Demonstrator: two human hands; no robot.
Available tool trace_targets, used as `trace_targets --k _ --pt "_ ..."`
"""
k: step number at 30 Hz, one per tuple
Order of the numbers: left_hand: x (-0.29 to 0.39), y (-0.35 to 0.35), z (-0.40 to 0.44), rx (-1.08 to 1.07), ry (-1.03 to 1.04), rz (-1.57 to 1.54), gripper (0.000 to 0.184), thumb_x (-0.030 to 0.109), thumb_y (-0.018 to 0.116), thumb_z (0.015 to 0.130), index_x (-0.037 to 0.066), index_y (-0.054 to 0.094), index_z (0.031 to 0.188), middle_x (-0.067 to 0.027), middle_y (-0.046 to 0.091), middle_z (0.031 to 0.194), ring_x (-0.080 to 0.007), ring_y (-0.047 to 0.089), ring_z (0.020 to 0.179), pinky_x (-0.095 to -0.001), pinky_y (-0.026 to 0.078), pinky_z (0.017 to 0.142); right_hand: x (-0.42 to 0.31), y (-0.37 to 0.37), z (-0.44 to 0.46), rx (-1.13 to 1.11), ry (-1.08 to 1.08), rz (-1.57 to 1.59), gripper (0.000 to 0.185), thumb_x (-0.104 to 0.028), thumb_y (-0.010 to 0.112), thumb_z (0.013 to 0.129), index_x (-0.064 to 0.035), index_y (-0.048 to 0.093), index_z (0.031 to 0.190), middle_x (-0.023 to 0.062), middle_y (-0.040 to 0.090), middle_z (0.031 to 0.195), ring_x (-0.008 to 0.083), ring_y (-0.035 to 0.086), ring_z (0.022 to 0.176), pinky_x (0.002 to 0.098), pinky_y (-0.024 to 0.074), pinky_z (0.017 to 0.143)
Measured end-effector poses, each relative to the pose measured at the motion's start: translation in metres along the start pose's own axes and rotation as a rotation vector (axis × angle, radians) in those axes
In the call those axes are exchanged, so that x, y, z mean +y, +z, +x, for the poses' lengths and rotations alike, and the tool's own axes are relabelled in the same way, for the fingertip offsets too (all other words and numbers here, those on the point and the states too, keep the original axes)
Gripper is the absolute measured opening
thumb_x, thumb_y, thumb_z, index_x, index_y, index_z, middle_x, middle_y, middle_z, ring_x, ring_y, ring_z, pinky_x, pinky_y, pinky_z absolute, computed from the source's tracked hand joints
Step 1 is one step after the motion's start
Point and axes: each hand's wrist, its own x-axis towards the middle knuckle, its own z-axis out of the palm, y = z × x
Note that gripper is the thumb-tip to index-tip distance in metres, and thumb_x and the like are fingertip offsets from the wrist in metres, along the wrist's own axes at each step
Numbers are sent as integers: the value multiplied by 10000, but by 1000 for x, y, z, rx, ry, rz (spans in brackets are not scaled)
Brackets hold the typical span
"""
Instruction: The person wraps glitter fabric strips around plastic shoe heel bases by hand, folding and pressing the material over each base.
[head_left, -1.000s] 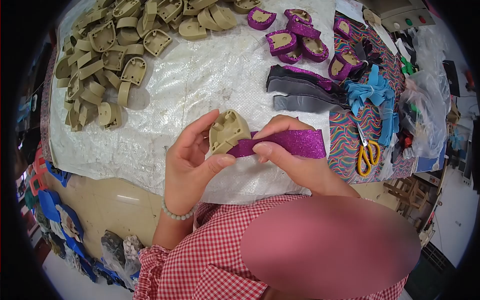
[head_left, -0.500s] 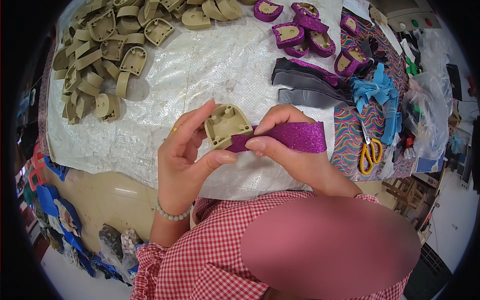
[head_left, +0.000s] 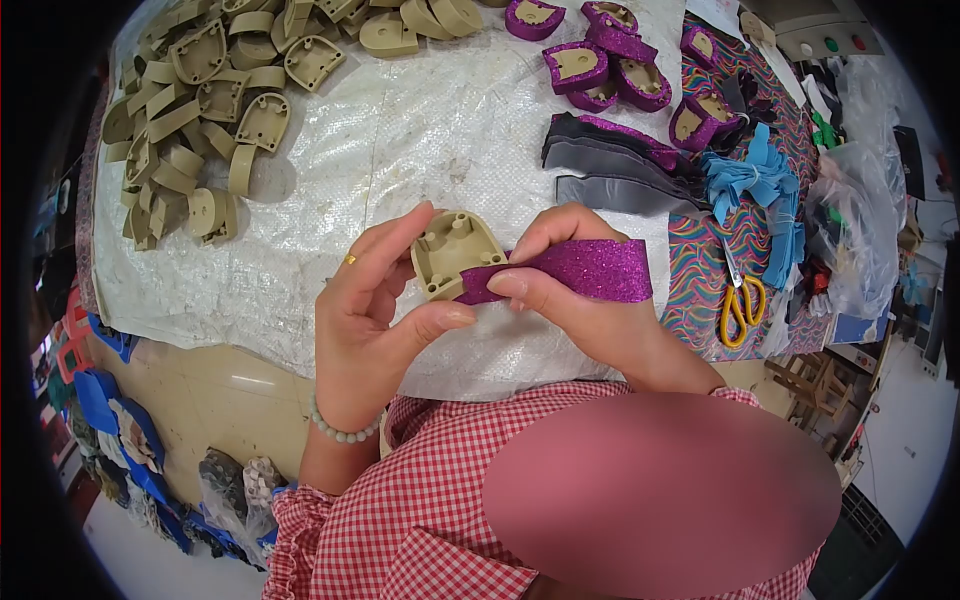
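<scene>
Between the fingers and thumb of my left hand (head_left: 375, 290) sits a beige plastic shoe heel (head_left: 455, 250), its hollow side with small posts facing up. My right hand (head_left: 565, 275) pinches a purple glitter strip (head_left: 605, 272) between thumb and forefinger. One end of that strip lies against the heel's lower right edge; the other end sticks out to the right past my hand. Part of the strip is hidden under my right fingers.
Bare beige heels (head_left: 185, 120) are piled at the upper left on a white woven sheet (head_left: 400, 130). Purple-covered heels (head_left: 610, 65), dark strips (head_left: 620, 165), blue strips (head_left: 750, 180) and yellow-handled scissors (head_left: 742, 305) lie to the right.
Almost nothing differs. Both hands hold the heel and strip in nearly the same place, and the strip's free end has shifted very slightly.
</scene>
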Motion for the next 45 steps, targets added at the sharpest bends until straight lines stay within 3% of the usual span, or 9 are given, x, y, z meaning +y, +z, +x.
trace_targets --k 5,14,18,21,24,27,31,35,45 --pt "-3 9 -3 46 9 74 697 -31 743 729 -20 422 1347 -116 479 1272 -211 517 1164 -335 436 994 4 2 1 -8 -16 53 178 -96 704 828 -39 572 933 13 614 840 52 561 752 211 451 641" --pt "2 15 -3 119 -31 -101 643 -43 685 784 -27 400 1360 -127 483 1310 -199 515 1163 -317 434 977 6 -18 10 -208 -530 -211 124 -67 704 815 -6 654 911 64 598 865 133 594 774 245 473 674" --pt "-3 13 -3 32 5 -170 658 -29 692 781 -30 392 1366 -148 479 1340 -210 503 1191 -321 423 991 7 -14 10 -127 -224 271 107 -37 686 824 -8 654 922 52 602 840 131 592 713 256 481 632" --pt "-5 12 -4 21 -1 -227 664 -33 690 775 -29 392 1368 -154 458 1365 -222 493 1207 -330 411 1008 -3 -18 9 -166 17 491 132 -40 690 805 -25 642 928 77 586 865 176 593 792 297 458 677" --pt "-3 13 -1 187 -96 -231 664 -41 680 774 -28 389 1371 -159 454 1370 -233 484 1223 -340 396 1026 -2 -17 2 -188 -358 15 118 -43 698 815 -10 652 919 43 622 858 124 599 727 249 476 654" --pt "-3 18 -2 183 -63 -147 663 -49 669 774 -30 385 1373 -165 450 1374 -242 477 1233 -349 390 1036 5 -16 2 -217 -632 -156 141 -50 707 808 -12 647 930 39 623 858 117 604 756 251 475 668" --pt "-9 14 -1 76 -27 -279 682 -1 697 766 -34 384 1371 -180 459 1367 -273 462 1257 -370 373 1055 -8 -16 -3 -65 -135 308 135 -78 707 802 -9 644 901 70 599 846 147 591 764 282 460 656" --pt "-10 11 -3 -37 20 -279 721 82 742 754 -41 384 1368 -198 467 1358 -305 443 1278 -393 356 1067 2 -19 7 -160 50 453 122 -97 654 861 2 625 925 62 590 887 136 598 773 263 497 685" --pt "-12 7 -4 -175 32 -291 755 121 750 762 -46 356 1384 -228 398 1407 -316 385 1321 -385 328 1076 4 -10 10 -156 -104 496 185 -62 691 838 -11 636 1007 56 659 986 123 641 851 267 544 718"
